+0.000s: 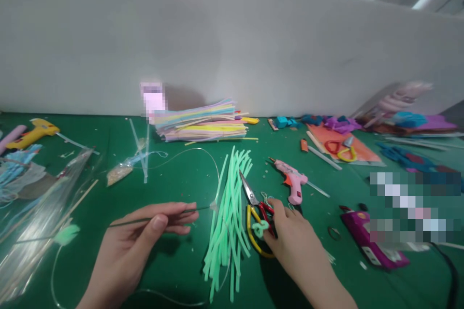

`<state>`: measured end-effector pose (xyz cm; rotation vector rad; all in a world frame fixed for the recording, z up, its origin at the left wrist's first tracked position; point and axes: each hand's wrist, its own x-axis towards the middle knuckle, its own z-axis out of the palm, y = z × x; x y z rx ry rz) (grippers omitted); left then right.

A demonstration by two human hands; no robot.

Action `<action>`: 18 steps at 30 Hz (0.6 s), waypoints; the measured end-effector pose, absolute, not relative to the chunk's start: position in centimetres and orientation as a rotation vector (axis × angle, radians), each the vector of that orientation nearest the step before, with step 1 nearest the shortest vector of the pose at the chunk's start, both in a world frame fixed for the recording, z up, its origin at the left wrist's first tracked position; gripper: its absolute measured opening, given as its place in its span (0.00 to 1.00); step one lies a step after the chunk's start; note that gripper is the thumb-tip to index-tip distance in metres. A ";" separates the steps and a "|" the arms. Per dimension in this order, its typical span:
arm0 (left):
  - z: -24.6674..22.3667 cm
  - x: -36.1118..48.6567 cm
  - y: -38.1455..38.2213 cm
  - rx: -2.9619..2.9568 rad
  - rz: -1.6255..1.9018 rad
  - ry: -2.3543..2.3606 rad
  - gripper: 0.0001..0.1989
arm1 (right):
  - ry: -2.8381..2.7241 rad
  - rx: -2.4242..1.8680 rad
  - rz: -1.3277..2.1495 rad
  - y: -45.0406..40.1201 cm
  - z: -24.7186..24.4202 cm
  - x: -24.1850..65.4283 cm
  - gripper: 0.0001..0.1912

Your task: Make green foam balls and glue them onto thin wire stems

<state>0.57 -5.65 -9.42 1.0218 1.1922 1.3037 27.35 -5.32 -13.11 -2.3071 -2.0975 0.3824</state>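
My left hand (145, 236) holds a thin dark green stem (126, 223) between thumb and fingers, almost level. Its far end meets a small pale translucent bit at the left side of a pile of mint-green pipe cleaners (232, 212). To the right of that pile lie scissors (250, 190) with one yellow and one red handle, blades pointing away. Over the handles is my right hand (290, 236), fingers bent inward, its thumb tip at a small curled mint-green pipe cleaner (260, 228). The fingertips partly cover the red handle.
A pink glue gun (292, 178) lies beyond my right hand. Pastel pipe cleaners (203, 123) are stacked by the wall. A purple packet (373, 241) sits at right, a yellow glue gun (39, 133) far left. Clear plastic sleeves (47, 222) and a mint-green tuft (67, 234) lie left.
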 end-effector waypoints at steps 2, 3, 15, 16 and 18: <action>-9.2 0.5 -5.6 1.009 1.302 1.182 0.09 | -2.056 -2.238 0.551 -4.9 -13.1 27.2 0.25; -9.2 0.5 -5.6 0.997 1.303 1.179 0.08 | -2.027 -2.198 0.612 -4.7 -13.2 27.2 0.27; -8.7 0.7 -5.6 0.963 1.330 1.158 0.11 | -0.830 -1.427 1.441 -6.9 -10.5 29.1 0.47; -8.7 0.7 -5.6 0.959 1.328 1.154 0.11 | -0.795 -1.372 1.445 -7.2 -10.1 28.9 0.48; -8.6 0.7 -5.6 0.950 1.325 1.149 0.11 | -0.810 -1.358 1.399 -7.7 -9.8 28.4 0.49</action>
